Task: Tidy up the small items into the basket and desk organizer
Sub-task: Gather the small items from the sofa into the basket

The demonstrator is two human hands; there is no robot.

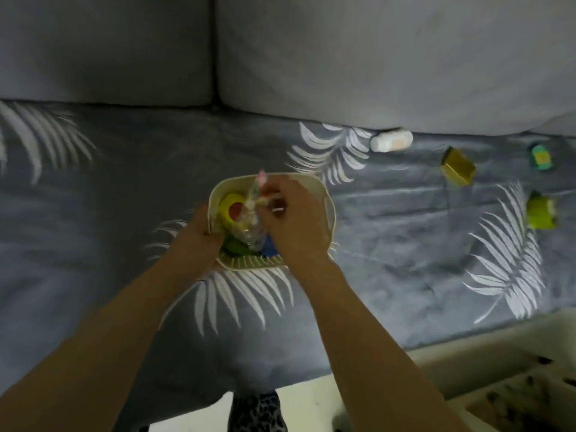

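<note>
Head view: right hand over the basket, fingers curled, pinching a small dark item beside a clear packet standing in the basket. Left hand grips the basket's left rim. Packet looks light, crinkly, slippery — best pinched at its top. Gold box — rigid, judged easy by its sides — lies far right on the sheet, near a white case.

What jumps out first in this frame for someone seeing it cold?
Both hands meet over the cream basket at centre: the left hand grips its left rim, the right hand pinches a small item above it. Inside are a yellow ring with a red centre and a clear plastic packet. To the right on the leaf-print cover lie loose items, including a gold box.
</note>
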